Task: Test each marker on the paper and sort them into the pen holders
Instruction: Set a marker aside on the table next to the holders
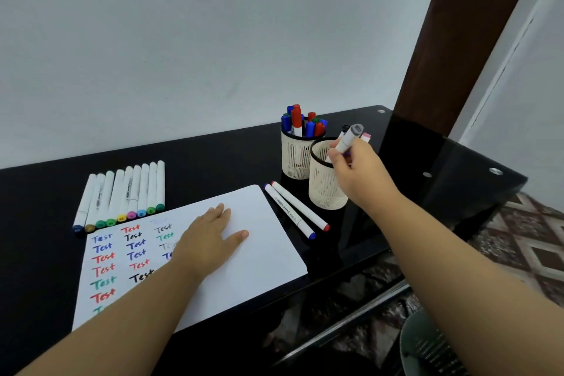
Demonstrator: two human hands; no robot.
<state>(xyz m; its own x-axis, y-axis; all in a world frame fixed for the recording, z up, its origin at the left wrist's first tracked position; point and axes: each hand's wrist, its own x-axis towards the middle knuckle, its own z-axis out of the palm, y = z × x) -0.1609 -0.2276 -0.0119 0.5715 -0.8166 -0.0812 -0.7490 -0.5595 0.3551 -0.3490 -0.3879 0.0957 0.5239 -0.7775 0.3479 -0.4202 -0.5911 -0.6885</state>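
A: Start with the big things. What lies where?

B: A black glass table runs along a pale wall. A white paper lies on it, its near-right corner just at the table's front edge, its left part covered with rows of the word "Test" in several colours.

A: And the arms?

B: Both forearms reach in from the near edge. The left arm crosses the paper; the left hand lies flat on the sheet, fingers straight and spread, holding nothing. The right arm stretches out to the right, wrist raised over the nearer pen holder.

A: What does the right hand hold?

B: Its fingers are curled round a grey-capped marker, tilted, cap end up, lower end at the holder's rim.

A: Room around it?

B: The farther pen holder, full of blue, red and green markers, stands just behind, touching or nearly so. Two loose markers lie between paper and holders. A row of white markers lies beyond the paper's left end.
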